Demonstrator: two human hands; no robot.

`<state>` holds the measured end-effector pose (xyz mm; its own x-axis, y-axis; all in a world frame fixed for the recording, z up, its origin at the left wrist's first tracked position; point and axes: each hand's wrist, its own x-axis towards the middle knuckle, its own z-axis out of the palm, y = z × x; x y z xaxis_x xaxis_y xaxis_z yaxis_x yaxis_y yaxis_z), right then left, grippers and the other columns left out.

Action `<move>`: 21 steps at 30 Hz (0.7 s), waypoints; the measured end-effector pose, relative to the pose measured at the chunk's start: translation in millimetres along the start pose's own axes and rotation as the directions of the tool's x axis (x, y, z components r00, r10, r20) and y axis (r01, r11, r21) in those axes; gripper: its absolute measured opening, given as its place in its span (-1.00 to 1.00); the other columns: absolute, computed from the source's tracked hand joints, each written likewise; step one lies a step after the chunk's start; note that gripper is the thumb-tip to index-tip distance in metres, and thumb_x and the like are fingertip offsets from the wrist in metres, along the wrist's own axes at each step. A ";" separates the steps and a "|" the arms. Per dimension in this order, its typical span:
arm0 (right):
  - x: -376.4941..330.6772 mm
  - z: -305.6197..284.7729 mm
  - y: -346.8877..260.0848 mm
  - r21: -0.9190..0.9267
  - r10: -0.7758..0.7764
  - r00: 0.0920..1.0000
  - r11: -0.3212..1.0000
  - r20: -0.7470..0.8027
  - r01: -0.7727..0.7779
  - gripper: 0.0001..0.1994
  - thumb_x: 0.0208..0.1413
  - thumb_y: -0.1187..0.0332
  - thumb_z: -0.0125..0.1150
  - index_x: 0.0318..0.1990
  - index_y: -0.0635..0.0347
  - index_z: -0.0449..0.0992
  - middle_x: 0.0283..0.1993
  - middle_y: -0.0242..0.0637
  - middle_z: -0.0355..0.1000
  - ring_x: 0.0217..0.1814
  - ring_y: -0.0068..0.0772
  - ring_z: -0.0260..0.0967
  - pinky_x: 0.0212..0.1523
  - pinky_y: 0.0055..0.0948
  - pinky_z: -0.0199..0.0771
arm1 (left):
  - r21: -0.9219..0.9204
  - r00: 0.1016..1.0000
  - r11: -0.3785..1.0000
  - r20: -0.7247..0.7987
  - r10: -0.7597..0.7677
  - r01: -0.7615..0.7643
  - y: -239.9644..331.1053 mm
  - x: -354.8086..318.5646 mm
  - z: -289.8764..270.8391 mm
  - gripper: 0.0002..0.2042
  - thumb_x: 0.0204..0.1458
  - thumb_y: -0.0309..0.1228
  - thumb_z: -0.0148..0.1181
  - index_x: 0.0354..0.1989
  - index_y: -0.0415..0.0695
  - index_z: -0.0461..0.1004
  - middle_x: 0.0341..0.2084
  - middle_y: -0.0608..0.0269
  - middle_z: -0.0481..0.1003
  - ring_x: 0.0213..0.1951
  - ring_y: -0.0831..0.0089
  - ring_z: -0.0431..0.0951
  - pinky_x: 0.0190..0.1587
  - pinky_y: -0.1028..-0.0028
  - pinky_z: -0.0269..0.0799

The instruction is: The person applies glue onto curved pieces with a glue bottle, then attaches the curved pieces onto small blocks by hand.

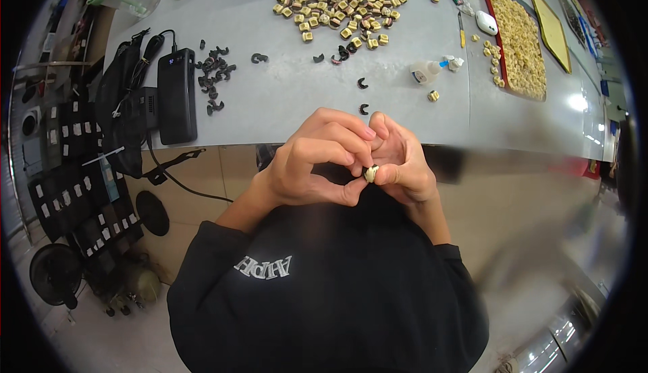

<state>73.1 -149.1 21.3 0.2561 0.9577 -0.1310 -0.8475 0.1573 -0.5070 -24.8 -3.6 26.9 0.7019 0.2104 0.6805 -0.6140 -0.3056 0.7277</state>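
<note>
Just past the table's front edge, my left hand [314, 155] and my right hand [407, 165] meet over a small cream piece [371, 174] with a dark part on it. Thumb and fingers of both hands pinch it from either side. The fingers hide much of its shape. On the table beyond lie two black C-shaped pieces [364, 109], and a small loose cream-and-dark piece [433, 95] sits to the right. Near that piece stands a small white bottle [424, 72] with a blue tip.
A large pile of cream-and-dark pieces [341, 2] covers the far middle. Black C-shaped pieces [214, 72] are heaped at left beside a black power bank [177, 96] with cables. At right are a red-rimmed tray [498, 39] of cream pieces, a white case [486, 22] and a yellow-handled knife [462, 35].
</note>
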 end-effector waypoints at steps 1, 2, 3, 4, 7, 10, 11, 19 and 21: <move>-0.4 -0.1 0.3 -0.012 0.017 1.000 1.000 0.006 -0.017 -0.52 -0.15 0.59 0.34 -0.21 0.09 0.11 -0.26 -0.12 0.42 -0.15 -0.26 0.45 -0.13 -0.35 0.48 | -0.002 1.000 1.000 0.004 -0.005 0.005 0.3 0.3 -1.6 -0.55 -0.38 -0.70 0.37 -0.30 -0.12 0.29 -0.38 0.24 0.51 -0.10 0.23 0.45 -0.19 0.38 0.45; -0.7 -0.4 0.6 -0.024 0.035 0.999 0.999 0.012 -0.035 -0.52 -0.15 0.60 0.34 -0.21 0.09 0.11 -0.25 -0.11 0.42 -0.15 -0.25 0.46 -0.14 -0.34 0.48 | 0.029 0.997 1.000 0.082 -0.006 0.003 0.6 1.5 -4.7 -0.48 -0.36 -0.65 0.39 -0.24 -0.08 0.19 -0.41 0.21 0.50 -0.13 0.22 0.45 -0.21 0.37 0.43; -0.9 -1.2 1.3 -0.020 0.034 0.999 0.999 0.009 -0.034 -0.52 -0.15 0.60 0.34 -0.21 0.09 0.11 -0.25 -0.11 0.42 -0.15 -0.25 0.46 -0.14 -0.34 0.48 | 0.060 0.987 0.998 0.158 -0.008 -0.001 0.8 2.1 -6.8 -0.40 -0.34 -0.60 0.40 -0.18 -0.04 0.08 -0.44 0.18 0.49 -0.16 0.21 0.45 -0.22 0.35 0.41; -1.0 -2.1 2.0 -0.020 0.053 0.998 0.998 0.016 -0.053 -0.52 -0.16 0.60 0.34 -0.21 0.09 0.12 -0.24 -0.10 0.43 -0.15 -0.24 0.46 -0.14 -0.34 0.48 | 0.058 0.987 0.998 0.161 -0.012 0.003 1.1 2.8 -7.2 -0.40 -0.34 -0.60 0.40 -0.18 -0.04 0.08 -0.44 0.18 0.49 -0.16 0.21 0.45 -0.22 0.35 0.41; -1.0 -5.4 4.9 -0.015 0.067 0.997 0.998 0.028 -0.067 -0.53 -0.16 0.60 0.34 -0.21 0.09 0.13 -0.23 -0.10 0.43 -0.15 -0.22 0.46 -0.14 -0.34 0.48 | 0.037 0.979 0.998 0.196 -0.054 0.048 3.6 4.7 -7.5 -0.39 -0.33 -0.60 0.40 -0.16 -0.04 0.08 -0.45 0.18 0.48 -0.16 0.22 0.45 -0.22 0.35 0.41; -1.3 -6.7 6.1 -0.012 0.064 0.997 0.998 0.033 -0.064 -0.53 -0.16 0.61 0.34 -0.22 0.09 0.13 -0.23 -0.10 0.42 -0.14 -0.23 0.46 -0.15 -0.34 0.48 | 0.046 0.979 0.996 0.185 -0.086 0.079 4.7 3.5 -5.7 -0.38 -0.34 -0.61 0.40 -0.15 -0.04 0.08 -0.45 0.18 0.48 -0.14 0.24 0.45 -0.21 0.36 0.40; -1.2 -6.7 6.1 -0.014 0.066 0.997 0.998 0.032 -0.066 -0.54 -0.16 0.61 0.34 -0.22 0.09 0.13 -0.23 -0.11 0.42 -0.14 -0.23 0.46 -0.16 -0.34 0.48 | 0.035 0.981 0.996 0.171 -0.087 0.082 3.8 1.8 -4.8 -0.38 -0.34 -0.61 0.40 -0.15 -0.04 0.08 -0.45 0.18 0.48 -0.14 0.24 0.45 -0.21 0.35 0.40; -2.4 -7.7 5.8 0.010 0.053 0.998 0.999 0.022 -0.054 -0.54 -0.15 0.61 0.33 -0.22 0.09 0.13 -0.25 -0.12 0.42 -0.15 -0.23 0.46 -0.16 -0.35 0.50 | 0.006 0.987 0.996 0.133 -0.088 0.088 0.6 -0.8 0.1 -0.37 -0.36 -0.64 0.38 -0.16 -0.04 0.07 -0.46 0.18 0.47 -0.15 0.23 0.46 -0.19 0.34 0.42; -4.0 -9.4 4.9 0.016 0.031 0.999 0.999 0.025 -0.031 -0.54 -0.14 0.61 0.33 -0.21 0.09 0.13 -0.25 -0.12 0.42 -0.15 -0.23 0.47 -0.16 -0.34 0.50 | 0.024 0.985 0.996 0.148 -0.092 0.089 0.3 0.1 1.8 -0.37 -0.37 -0.65 0.36 -0.16 -0.03 0.06 -0.45 0.17 0.48 -0.16 0.22 0.46 -0.19 0.33 0.42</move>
<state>72.2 -154.5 11.3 0.2181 0.9679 -0.1248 -0.8626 0.1313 -0.4886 -24.2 -5.3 27.0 0.8010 0.0983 0.5906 -0.5399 -0.3077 0.7834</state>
